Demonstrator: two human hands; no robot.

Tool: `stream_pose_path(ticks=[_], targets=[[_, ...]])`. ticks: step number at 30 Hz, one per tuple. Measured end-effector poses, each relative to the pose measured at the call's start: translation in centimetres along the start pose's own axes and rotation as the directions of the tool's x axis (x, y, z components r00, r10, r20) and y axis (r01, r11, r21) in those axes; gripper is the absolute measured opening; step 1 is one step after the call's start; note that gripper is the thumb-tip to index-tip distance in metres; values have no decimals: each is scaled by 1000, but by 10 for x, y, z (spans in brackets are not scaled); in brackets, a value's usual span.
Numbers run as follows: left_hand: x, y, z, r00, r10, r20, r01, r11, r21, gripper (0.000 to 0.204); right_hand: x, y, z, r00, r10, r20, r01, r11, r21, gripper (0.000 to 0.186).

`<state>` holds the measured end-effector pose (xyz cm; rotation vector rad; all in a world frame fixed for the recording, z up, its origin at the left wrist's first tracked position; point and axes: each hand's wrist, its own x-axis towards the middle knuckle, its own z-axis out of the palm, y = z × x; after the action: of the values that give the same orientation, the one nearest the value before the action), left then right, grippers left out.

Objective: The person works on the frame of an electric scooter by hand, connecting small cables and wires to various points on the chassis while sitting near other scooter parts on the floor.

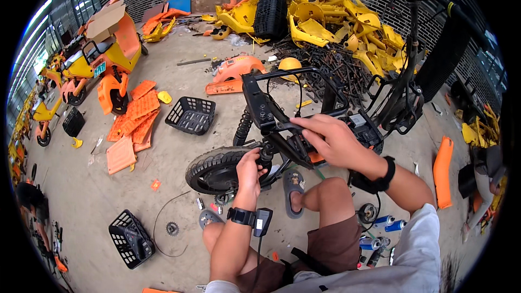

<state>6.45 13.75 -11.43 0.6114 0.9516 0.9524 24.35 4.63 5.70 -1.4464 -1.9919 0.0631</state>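
Note:
A partly stripped black electric-bike frame (282,146) stands before me, its rear wheel (214,171) pointing left. My left hand (249,173) is closed around a black cylindrical part (265,157) above the wheel; its exact kind is unclear. My right hand (331,141) is over the frame below the seat bracket (263,113). Its forefinger lies along a dark bar and the thumb is lower down; what the fingers grip is mostly hidden. A coil-spring shock absorber (243,127) stands on the frame's far side. The black carrier rack (325,84) rises beyond my right hand.
Black plastic baskets (191,115) (131,239) and orange panels (138,116) lie on the floor to the left. Yellow body parts (320,16) are heaped at the back. Blue spray cans (383,221) are by my right leg. People work at both edges.

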Motion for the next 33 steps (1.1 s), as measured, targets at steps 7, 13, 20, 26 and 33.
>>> stream_pose_path(ticks=[7,13,20,26,33], targets=[[5,-5,-7,914,325,242,-402,801,444,41,31,24,17,998,-45,44,52,984,-170,30],[-5,-3,2,806,482,343,-579,521,628,45,40,32,10,989,-144,18,144,954,-261,34],[-1,-7,3,741,579,341,-622,399,674,42,59,43,0,929,-334,158,368,871,-326,34],[-2,-8,5,811,513,282,-547,491,678,39,46,27,-7,949,-154,277,229,937,-263,31],[7,-10,0,786,531,316,-584,468,664,37,30,-34,34,636,447,629,-747,150,648,21]])
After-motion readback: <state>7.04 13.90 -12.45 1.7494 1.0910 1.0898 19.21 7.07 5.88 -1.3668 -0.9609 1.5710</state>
